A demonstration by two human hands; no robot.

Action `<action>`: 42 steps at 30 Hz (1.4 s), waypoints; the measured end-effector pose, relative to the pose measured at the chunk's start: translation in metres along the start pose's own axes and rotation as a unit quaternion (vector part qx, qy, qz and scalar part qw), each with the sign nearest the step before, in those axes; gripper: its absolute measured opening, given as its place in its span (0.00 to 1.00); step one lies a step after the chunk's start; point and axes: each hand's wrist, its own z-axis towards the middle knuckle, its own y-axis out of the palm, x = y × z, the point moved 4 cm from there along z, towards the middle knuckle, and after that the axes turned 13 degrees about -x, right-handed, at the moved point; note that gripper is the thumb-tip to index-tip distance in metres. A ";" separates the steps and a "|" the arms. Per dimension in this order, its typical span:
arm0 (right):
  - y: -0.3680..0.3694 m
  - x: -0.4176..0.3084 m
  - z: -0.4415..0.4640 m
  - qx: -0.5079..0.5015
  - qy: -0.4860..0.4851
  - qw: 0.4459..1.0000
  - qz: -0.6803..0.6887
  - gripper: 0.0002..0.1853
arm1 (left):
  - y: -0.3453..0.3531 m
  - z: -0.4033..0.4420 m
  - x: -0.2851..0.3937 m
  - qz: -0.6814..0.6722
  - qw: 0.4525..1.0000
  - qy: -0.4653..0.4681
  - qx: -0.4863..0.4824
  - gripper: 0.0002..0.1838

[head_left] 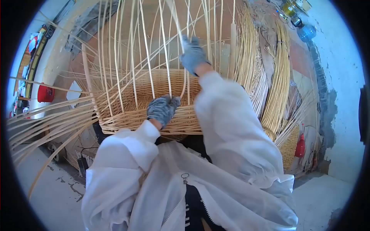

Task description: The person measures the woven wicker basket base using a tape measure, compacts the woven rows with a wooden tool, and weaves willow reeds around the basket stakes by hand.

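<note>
I see a person in a loose white jacket leaning over a rectangular wicker basket, whose near long wall stands just in front of the body. The left hand, in a grey glove, is on the near edge of this basket, right of its middle; its fingers are bent over the weave by the foot of an upright rod, but I cannot tell how firmly they press. The right hand, also gloved, is raised above the far wall, and its fingers are closed around a pale rod, which is blurred. Many upright stakes rise from the walls, and from the left near corner long loose rods spread outward. On the floor beyond the basket's right edge lies a tied bundle, with a red bottle near its lower end. Farther, by the wall, stands a blue jug. On the dark shirt under the open zipper there are white marks, too small for me to read.
</note>
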 end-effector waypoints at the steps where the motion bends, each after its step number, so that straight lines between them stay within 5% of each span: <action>1: 0.049 0.047 0.047 -0.053 0.194 0.923 0.328 0.29 | -0.006 0.001 0.000 0.099 0.992 -0.065 0.035 0.20; 2: 0.095 0.069 0.072 -0.104 0.355 0.706 0.604 0.30 | 0.000 0.019 -0.019 0.032 0.998 -0.057 0.001 0.25; 3: 0.091 0.049 0.066 -0.105 0.348 0.710 0.603 0.30 | -0.010 0.017 -0.016 0.032 0.998 -0.056 0.009 0.25; 4: 0.060 0.016 0.047 0.002 0.098 0.857 0.506 0.32 | -0.015 0.012 -0.010 0.040 0.998 -0.058 0.003 0.25; 5: 0.027 -0.022 0.010 0.112 -0.157 0.914 0.356 0.34 | -0.016 0.006 -0.005 0.052 0.997 -0.058 -0.009 0.25; 7: -0.022 -0.045 -0.050 0.213 -0.232 0.804 0.504 0.34 | -0.012 -0.001 -0.013 0.042 0.997 -0.062 -0.018 0.23; 9: -0.043 -0.028 -0.099 0.114 -0.211 0.620 0.747 0.29 | 0.001 0.001 -0.031 -0.143 0.987 0.059 -0.035 0.25; 11: -0.070 0.002 -0.182 0.153 -0.192 0.752 0.612 0.21 | -0.007 -0.025 -0.007 -0.164 0.984 0.033 -0.069 0.23; 13: -0.029 0.068 -0.227 0.022 -0.303 0.589 0.749 0.15 | -0.012 -0.029 0.001 -0.057 0.995 0.000 -0.084 0.24; 15: -0.027 0.068 -0.227 0.083 -0.241 0.580 0.774 0.11 | -0.012 -0.035 0.008 0.016 0.997 -0.011 -0.072 0.25; 16: -0.020 0.070 -0.237 0.152 -0.168 0.563 0.795 0.07 | -0.010 -0.038 0.005 0.055 0.998 0.023 0.009 0.26; 18: -0.021 0.065 -0.232 0.208 -0.126 0.565 0.789 0.08 | -0.021 -0.065 0.024 0.216 0.965 0.014 0.145 0.27; 19: -0.022 0.066 -0.228 0.263 -0.076 0.559 0.783 0.09 | -0.029 -0.099 0.035 0.213 0.841 0.224 0.444 0.28; 21: -0.017 0.069 -0.226 0.244 -0.123 0.570 0.775 0.09 | -0.021 -0.093 0.045 0.181 0.829 0.333 0.411 0.28; 23: -0.020 0.071 -0.219 0.228 -0.137 0.576 0.772 0.09 | 0.009 -0.027 0.029 0.097 0.948 0.180 0.243 0.23; 24: -0.032 0.051 -0.220 0.194 -0.151 0.594 0.765 0.06 | 0.000 -0.023 0.036 0.098 0.946 0.183 0.247 0.23; 25: -0.031 0.036 -0.220 0.197 -0.161 0.595 0.763 0.06 | -0.003 -0.011 0.040 0.023 0.985 0.128 0.114 0.19; 26: -0.031 0.017 -0.220 0.174 -0.203 0.751 0.604 0.05 | 0.001 -0.001 0.044 -0.052 0.996 0.070 -0.022 0.15; 27: -0.028 0.004 -0.228 0.144 -0.218 0.868 0.422 0.05 | 0.008 -0.004 0.044 -0.049 0.996 0.068 -0.031 0.15; 29: -0.079 -0.002 -0.229 0.163 -0.133 0.873 0.440 0.06 | 0.011 -0.029 0.047 0.073 0.951 0.262 0.150 0.17; 30: -0.107 0.009 -0.214 0.175 -0.071 0.877 0.442 0.06 | 0.015 -0.031 0.037 -0.074 0.965 0.249 0.029 0.27; 31: -0.105 0.037 -0.205 0.175 -0.065 0.878 0.440 0.06 | 0.025 -0.045 0.040 -0.077 0.965 0.248 0.023 0.27; 32: -0.080 0.069 -0.198 0.073 -0.164 0.731 0.659 0.08 | 0.032 -0.068 0.047 0.094 0.953 0.266 0.110 0.31; 33: -0.061 0.085 -0.193 -0.035 -0.258 0.518 0.815 0.10 | 0.035 -0.080 0.053 0.260 0.902 0.278 0.202 0.36; 34: -0.043 0.102 -0.207 0.101 -0.130 0.570 0.805 0.15 | 0.056 -0.062 0.028 0.402 0.861 0.259 0.173 0.43; 35: -0.027 0.101 -0.217 0.102 -0.119 0.570 0.807 0.15 | 0.061 -0.062 0.020 0.398 0.865 0.258 0.163 0.43; 37: -0.007 0.107 -0.220 0.169 -0.042 0.490 0.854 0.16 | 0.051 -0.059 0.023 0.372 0.878 0.267 0.142 0.45; 39: -0.002 0.110 -0.222 0.138 -0.136 0.462 0.865 0.14 | 0.050 -0.066 0.027 0.401 0.873 0.247 0.128 0.47; 41: -0.013 0.118 -0.221 0.151 -0.157 0.568 0.794 0.12 | 0.046 -0.065 0.041 0.445 0.877 0.172 0.057 0.48; 42: -0.036 0.086 -0.230 0.145 -0.158 0.593 0.777 0.09 | 0.036 -0.076 0.059 0.408 0.886 0.197 0.096 0.45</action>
